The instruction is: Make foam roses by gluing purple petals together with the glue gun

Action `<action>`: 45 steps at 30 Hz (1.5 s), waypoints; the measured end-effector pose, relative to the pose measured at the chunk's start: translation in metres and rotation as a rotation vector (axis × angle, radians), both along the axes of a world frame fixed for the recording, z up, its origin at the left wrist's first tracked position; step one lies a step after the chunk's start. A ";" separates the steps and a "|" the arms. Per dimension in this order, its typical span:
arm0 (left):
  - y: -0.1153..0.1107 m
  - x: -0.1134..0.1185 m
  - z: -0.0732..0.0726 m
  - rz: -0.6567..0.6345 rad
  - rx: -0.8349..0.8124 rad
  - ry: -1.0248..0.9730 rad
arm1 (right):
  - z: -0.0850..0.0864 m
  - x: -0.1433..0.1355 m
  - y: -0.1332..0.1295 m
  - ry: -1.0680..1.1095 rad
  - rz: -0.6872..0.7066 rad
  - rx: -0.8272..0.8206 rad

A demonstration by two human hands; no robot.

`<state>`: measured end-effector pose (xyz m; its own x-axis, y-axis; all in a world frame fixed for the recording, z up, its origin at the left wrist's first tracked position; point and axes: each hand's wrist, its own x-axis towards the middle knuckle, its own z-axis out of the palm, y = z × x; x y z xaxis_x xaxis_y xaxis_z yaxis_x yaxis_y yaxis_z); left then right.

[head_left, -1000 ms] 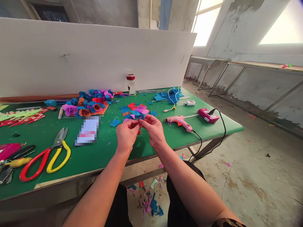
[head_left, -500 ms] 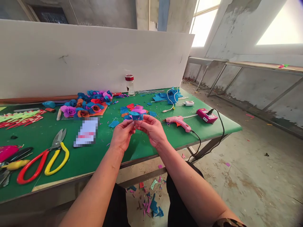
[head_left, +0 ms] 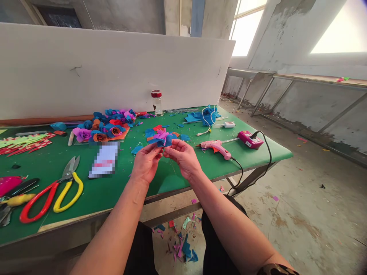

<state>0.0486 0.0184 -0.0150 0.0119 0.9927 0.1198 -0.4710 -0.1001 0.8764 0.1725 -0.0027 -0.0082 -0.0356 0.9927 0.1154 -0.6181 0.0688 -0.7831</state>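
Note:
Between my two hands, above the green table (head_left: 160,179), is a paper flower (head_left: 162,139) with blue outer petals and a purple-pink middle. My left hand (head_left: 146,162) pinches its left side between thumb and fingers. On the right side, my right hand (head_left: 183,156) pinches the flower near its base. My lower fingers are curled and partly hidden. Loose paper petals (head_left: 150,133) in blue, red and orange lie just behind the flower. A pink glue gun (head_left: 215,148) rests on the table to the right of my right hand.
Finished-looking paper flowers (head_left: 107,128) are heaped at back left. Scissors (head_left: 69,170) with red and yellow handles lie at left, near a blurred-out phone-shaped object (head_left: 104,159). A glass jar (head_left: 157,104) stands before the white board (head_left: 120,68). A pink power socket (head_left: 250,139) sits at right, its black cord hanging over the edge.
The flower has been turned and tilted in my fingers, so more of its purple-pink middle shows and its blue petals look spread differently. Both hands stay in nearly the same place.

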 end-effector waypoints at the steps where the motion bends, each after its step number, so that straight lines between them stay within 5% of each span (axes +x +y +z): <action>1: 0.000 0.000 0.000 -0.001 0.001 0.000 | 0.000 0.000 0.000 0.003 0.000 -0.003; 38: -0.013 0.003 0.012 0.053 -0.035 -0.027 | -0.006 0.002 0.004 -0.141 -0.162 0.056; 45: -0.006 0.001 0.005 0.051 -0.062 -0.009 | -0.006 0.005 0.007 -0.009 -0.116 0.010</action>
